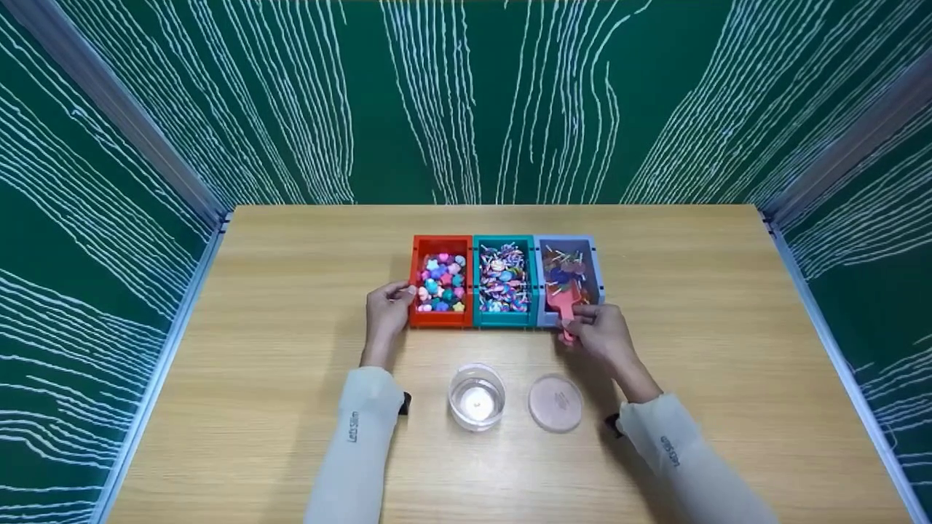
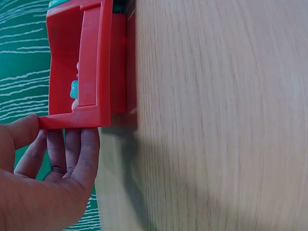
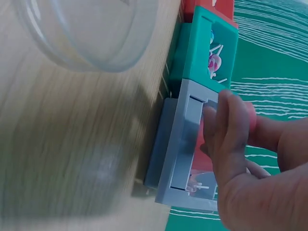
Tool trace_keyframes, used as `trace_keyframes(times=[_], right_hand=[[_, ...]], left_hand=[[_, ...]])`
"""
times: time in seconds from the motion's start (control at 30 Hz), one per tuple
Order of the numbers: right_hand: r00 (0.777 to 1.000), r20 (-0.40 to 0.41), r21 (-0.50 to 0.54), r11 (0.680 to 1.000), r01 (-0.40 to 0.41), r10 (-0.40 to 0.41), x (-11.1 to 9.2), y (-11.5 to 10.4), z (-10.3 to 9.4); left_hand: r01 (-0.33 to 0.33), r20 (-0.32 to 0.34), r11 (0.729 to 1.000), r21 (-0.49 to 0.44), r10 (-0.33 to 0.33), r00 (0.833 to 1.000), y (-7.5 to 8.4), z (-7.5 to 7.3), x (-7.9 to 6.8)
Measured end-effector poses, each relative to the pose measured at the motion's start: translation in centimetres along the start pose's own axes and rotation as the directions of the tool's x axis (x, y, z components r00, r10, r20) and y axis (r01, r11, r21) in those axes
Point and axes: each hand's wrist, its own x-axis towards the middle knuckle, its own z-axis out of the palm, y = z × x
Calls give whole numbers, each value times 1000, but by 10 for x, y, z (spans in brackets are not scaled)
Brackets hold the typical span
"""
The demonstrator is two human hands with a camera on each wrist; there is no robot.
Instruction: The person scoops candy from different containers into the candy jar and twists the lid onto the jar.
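Note:
My right hand (image 1: 603, 333) grips the handle of a pink scoop (image 1: 565, 300), whose blade reaches into the grey bin (image 1: 598, 280) of small stick-shaped pieces. In the right wrist view the curled fingers hide most of the handle. At the other end of the row, my left hand (image 2: 53, 178) pinches the side rim of the red bin (image 1: 443, 319), thumb on top and fingers below. Colourful beads (image 1: 441, 280) fill that bin. Between them is a teal bin (image 1: 504, 320) with lollipop-like pieces (image 1: 502, 276).
In front of the bins a clear round jar (image 1: 477, 397) stands on the wooden table (image 1: 291, 364). To its right lies a round pinkish lid (image 1: 555, 402). Green panels (image 1: 502, 102) with white wavy lines surround the table's back and sides.

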Motion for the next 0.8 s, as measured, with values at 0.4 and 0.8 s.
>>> trace_keyframes(times=[0.4, 0.8], right_hand=[[999, -4, 36, 999, -35, 36, 7, 1, -3], [998, -62, 139, 990, 40, -31, 14, 5, 0]], left_hand=[[35, 20, 999, 16, -35, 999, 2, -1, -1], [11, 19, 999, 37, -11, 1000, -1, -1, 1]])
